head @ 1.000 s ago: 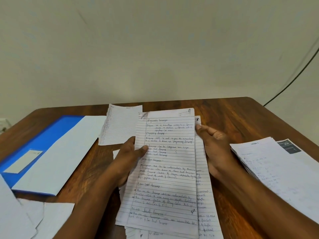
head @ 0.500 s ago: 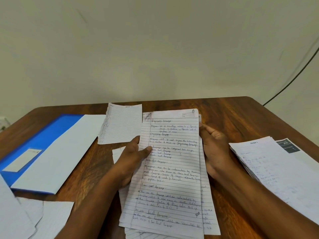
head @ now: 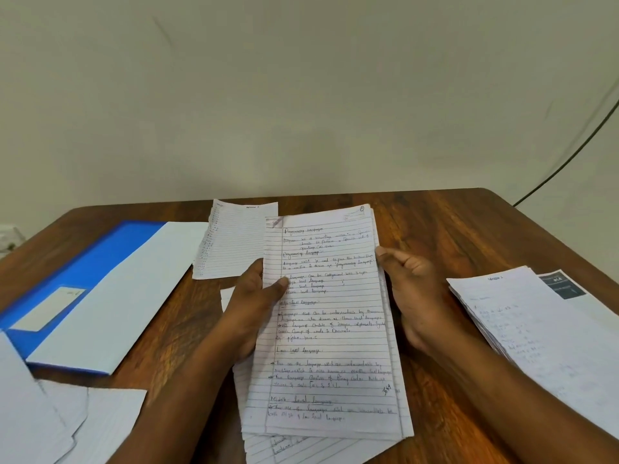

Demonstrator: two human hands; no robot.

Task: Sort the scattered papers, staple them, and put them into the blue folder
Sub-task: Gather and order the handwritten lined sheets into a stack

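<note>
A stack of lined handwritten pages (head: 330,329) lies in the middle of the wooden table (head: 452,229). My left hand (head: 249,309) grips the stack's left edge, thumb on the top page. My right hand (head: 410,293) rests against the stack's right edge with fingers loosely bent. The blue folder (head: 77,272) lies at the left, with a white sheet (head: 127,289) across it. One more lined page (head: 234,239) lies just behind the stack. No stapler is in view.
A pile of printed papers (head: 542,336) sits at the right edge of the table. Loose white sheets (head: 50,420) lie at the front left corner. A dark cable (head: 569,155) runs down the wall at the right.
The top handwritten page has slid right, lining up with the sheets beneath. My right hand moved from the top of the under sheet to the stack's right edge.
</note>
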